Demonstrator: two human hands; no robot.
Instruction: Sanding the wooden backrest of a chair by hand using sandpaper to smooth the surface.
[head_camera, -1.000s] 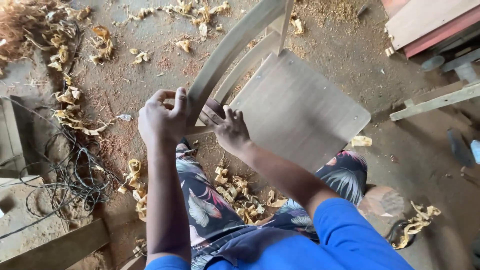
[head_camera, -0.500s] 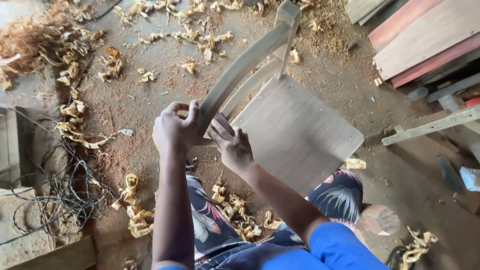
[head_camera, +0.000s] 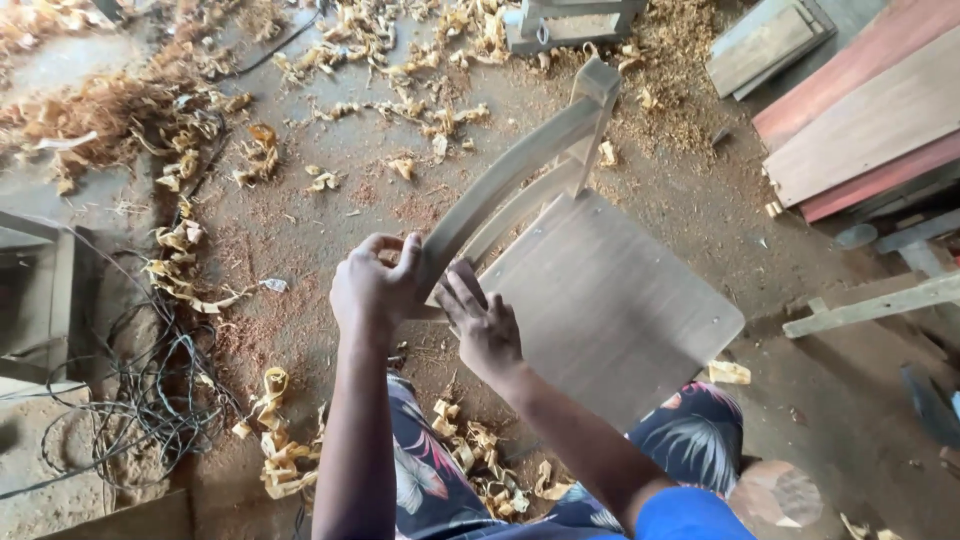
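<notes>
Sawdust floor, shavings (head_camera: 275, 455) everywhere. Your left hand (head_camera: 372, 290) wraps the chair (head_camera: 600, 300) top rail at centre; right hand (head_camera: 487, 325) presses spread beneath. Risk: chair skids on dust, splinters catch fingers

You are in a woodworking shop: curled wood shavings (head_camera: 180, 255) and sawdust (head_camera: 690, 110) cover the dirt floor (head_camera: 320, 215), planks (head_camera: 860, 130) lie stacked at far right, and an unfinished wooden chair (head_camera: 600, 300) stands before you.
</notes>
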